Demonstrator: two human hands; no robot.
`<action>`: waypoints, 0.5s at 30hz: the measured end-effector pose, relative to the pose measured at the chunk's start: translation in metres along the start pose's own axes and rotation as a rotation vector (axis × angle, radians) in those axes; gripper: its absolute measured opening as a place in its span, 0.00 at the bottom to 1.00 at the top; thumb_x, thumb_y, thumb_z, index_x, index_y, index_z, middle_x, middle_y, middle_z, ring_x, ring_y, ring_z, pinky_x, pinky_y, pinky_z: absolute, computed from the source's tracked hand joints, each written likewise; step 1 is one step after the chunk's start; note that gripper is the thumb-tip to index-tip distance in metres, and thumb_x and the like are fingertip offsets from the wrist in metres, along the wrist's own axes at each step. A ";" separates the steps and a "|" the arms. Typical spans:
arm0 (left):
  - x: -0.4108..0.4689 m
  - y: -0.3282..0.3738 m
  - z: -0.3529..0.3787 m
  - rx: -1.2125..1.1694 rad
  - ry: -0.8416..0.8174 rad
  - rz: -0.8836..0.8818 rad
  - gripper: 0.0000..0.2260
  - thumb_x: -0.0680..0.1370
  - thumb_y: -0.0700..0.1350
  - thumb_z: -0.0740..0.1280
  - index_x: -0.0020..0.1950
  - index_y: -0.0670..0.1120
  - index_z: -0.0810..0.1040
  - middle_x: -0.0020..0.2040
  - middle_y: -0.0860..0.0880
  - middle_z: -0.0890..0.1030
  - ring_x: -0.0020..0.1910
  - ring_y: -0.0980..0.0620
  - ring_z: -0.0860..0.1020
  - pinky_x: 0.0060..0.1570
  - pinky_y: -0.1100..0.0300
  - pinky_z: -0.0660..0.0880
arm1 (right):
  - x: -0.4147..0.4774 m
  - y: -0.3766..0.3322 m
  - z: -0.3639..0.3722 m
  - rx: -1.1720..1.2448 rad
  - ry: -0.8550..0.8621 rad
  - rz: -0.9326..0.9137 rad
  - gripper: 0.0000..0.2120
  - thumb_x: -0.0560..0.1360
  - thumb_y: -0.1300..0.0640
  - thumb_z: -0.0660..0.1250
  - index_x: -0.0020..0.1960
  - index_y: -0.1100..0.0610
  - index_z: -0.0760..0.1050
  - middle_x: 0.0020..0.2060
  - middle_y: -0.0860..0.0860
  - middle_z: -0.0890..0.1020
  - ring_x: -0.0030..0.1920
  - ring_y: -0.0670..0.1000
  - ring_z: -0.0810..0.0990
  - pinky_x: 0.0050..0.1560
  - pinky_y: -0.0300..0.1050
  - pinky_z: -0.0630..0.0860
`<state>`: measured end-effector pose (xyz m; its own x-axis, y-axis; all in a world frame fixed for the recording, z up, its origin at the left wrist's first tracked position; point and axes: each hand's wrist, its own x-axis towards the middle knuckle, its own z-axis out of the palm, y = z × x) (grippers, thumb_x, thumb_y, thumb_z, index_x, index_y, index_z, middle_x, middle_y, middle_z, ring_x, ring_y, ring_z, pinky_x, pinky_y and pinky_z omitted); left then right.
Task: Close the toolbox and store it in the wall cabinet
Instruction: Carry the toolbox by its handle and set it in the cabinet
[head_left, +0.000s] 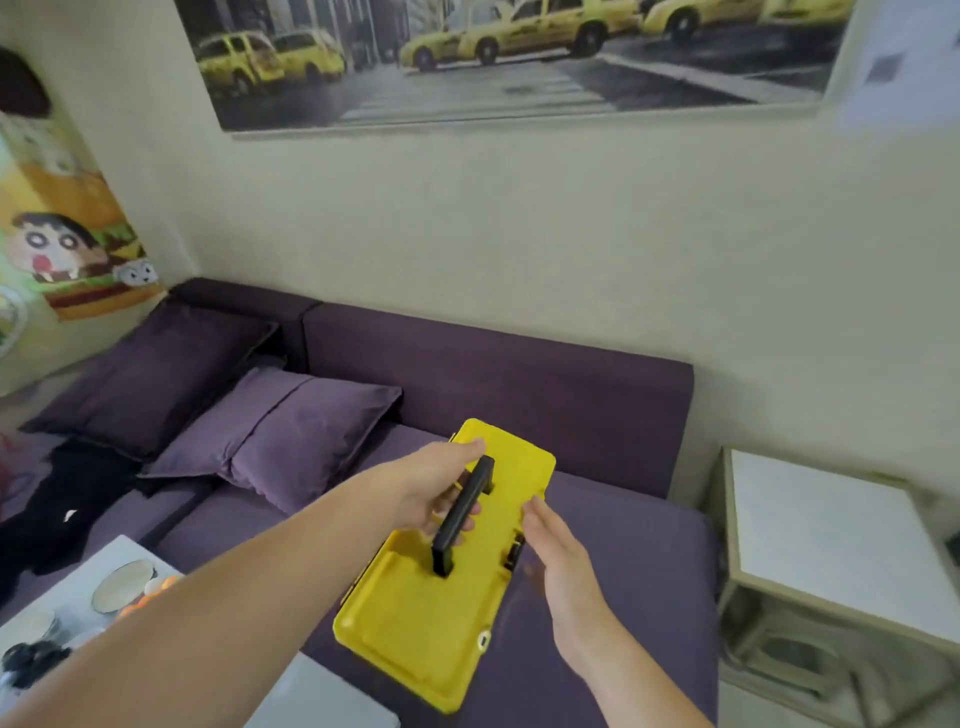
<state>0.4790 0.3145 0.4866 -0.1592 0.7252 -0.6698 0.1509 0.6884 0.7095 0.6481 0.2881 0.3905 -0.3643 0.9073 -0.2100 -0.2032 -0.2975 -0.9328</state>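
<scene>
A yellow toolbox (426, 613) with its lid down hangs in the air above a purple sofa. Its black handle (464, 514) runs along the top of the lid. My left hand (431, 493) is wrapped around that handle and carries the box. My right hand (558, 551) sits flat against the box's right side, by a black latch (514, 553), fingers extended and holding nothing. A second small latch (483, 640) shows lower on the same side. No wall cabinet is in view.
The purple sofa (597, 519) with two purple cushions (291, 431) fills the middle. A white side table (821, 525) stands at the right. A low white table (78, 597) with dishes sits at the lower left. Dark clothing (67, 499) lies on the sofa's left.
</scene>
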 end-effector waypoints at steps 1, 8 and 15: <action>-0.006 0.019 0.013 0.001 -0.013 0.018 0.28 0.77 0.65 0.58 0.56 0.40 0.74 0.41 0.42 0.76 0.35 0.43 0.76 0.39 0.51 0.77 | -0.001 -0.015 -0.012 0.006 0.010 -0.030 0.26 0.77 0.50 0.62 0.74 0.50 0.60 0.73 0.43 0.65 0.66 0.41 0.66 0.62 0.40 0.62; -0.040 0.130 0.104 0.036 -0.124 0.142 0.29 0.76 0.63 0.59 0.55 0.36 0.76 0.43 0.40 0.76 0.38 0.43 0.77 0.39 0.50 0.78 | -0.014 -0.106 -0.087 -0.111 0.164 -0.261 0.28 0.75 0.54 0.67 0.73 0.48 0.61 0.70 0.43 0.67 0.67 0.44 0.66 0.64 0.43 0.66; -0.065 0.217 0.206 0.136 -0.290 0.298 0.20 0.76 0.55 0.63 0.55 0.39 0.72 0.41 0.40 0.77 0.37 0.42 0.78 0.38 0.53 0.75 | -0.044 -0.184 -0.163 -0.350 0.420 -0.392 0.33 0.72 0.59 0.71 0.73 0.52 0.61 0.70 0.51 0.67 0.69 0.50 0.66 0.69 0.56 0.66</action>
<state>0.7229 0.4195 0.6388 0.1881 0.8524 -0.4879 0.2792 0.4298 0.8587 0.8499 0.3517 0.5234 0.0751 0.9882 0.1337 0.0838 0.1274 -0.9883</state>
